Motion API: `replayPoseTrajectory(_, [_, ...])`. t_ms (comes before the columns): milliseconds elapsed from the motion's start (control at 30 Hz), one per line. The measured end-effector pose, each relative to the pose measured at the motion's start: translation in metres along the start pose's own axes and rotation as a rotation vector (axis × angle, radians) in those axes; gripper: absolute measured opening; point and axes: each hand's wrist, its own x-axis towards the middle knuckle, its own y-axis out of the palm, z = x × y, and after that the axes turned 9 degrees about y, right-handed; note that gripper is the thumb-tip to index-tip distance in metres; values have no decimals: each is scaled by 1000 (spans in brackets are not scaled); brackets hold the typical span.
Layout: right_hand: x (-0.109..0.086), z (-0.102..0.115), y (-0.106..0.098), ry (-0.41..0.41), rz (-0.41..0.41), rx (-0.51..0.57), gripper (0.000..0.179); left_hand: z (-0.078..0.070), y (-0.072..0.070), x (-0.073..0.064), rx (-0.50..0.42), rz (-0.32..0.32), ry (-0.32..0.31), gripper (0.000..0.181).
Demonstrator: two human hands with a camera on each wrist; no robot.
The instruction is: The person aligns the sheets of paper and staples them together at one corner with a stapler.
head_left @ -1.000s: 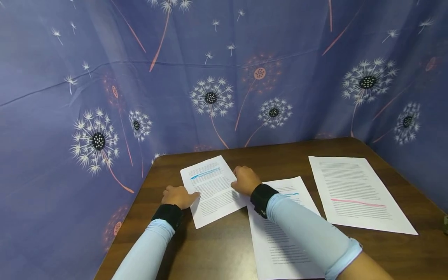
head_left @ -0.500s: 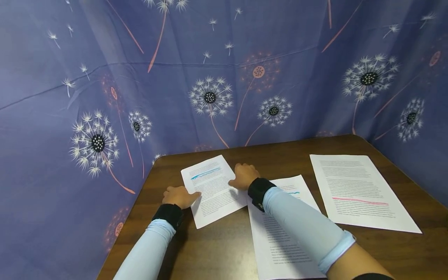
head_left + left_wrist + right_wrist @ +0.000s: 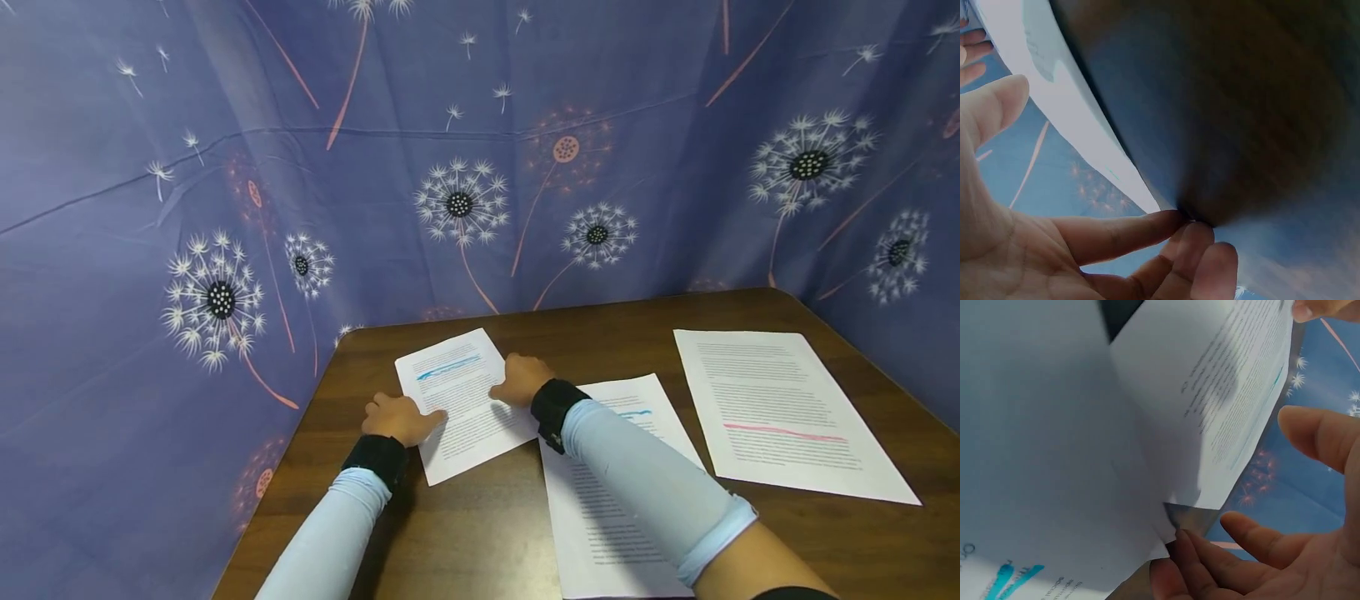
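A white printed sheet [image 3: 468, 421] with a blue highlighter stroke lies tilted at the table's left. My left hand [image 3: 403, 419] is at its left edge, thumb reaching over the paper. In the left wrist view, the fingertips [image 3: 1194, 247] of that hand meet the dark tabletop while the thumb stands apart. My right hand [image 3: 521, 381] is at the sheet's right edge, its thumb over the print. The right wrist view shows the right hand's fingers [image 3: 1204, 569] down by the table, between that sheet [image 3: 1229, 425] and a nearer one, thumb spread away.
A second blue-marked sheet [image 3: 585, 508] lies partly under my right forearm, its upper left corner meeting the first sheet. Farther right is a third sheet [image 3: 772, 392] with a pink stroke. A dandelion-patterned curtain [image 3: 375, 217] hangs behind the brown wooden table [image 3: 472, 542].
My right hand has shifted slightly left, its thumb farther over the sheet. My left hand stays at the left edge. The head view has turned a little; the sheets keep their places.
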Motion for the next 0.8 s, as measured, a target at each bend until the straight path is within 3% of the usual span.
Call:
replayPoseTrajectory(200, [-3, 6, 1, -6, -20, 4, 50, -1, 5, 3, 39, -17, 16, 86])
replayPoseTrajectory(433, [-1, 9, 6, 21, -37, -17, 49, -11, -4, -6, 36, -7, 31, 85])
replayPoseTrajectory(633, [-8, 13, -1, 42, -22, -3, 51, -12, -3, 0, 48, -11, 48, 83])
replayPoseTrajectory(800, [-9, 13, 5, 54, -37, -28, 50, -12, -2, 0, 19, -14, 51, 79])
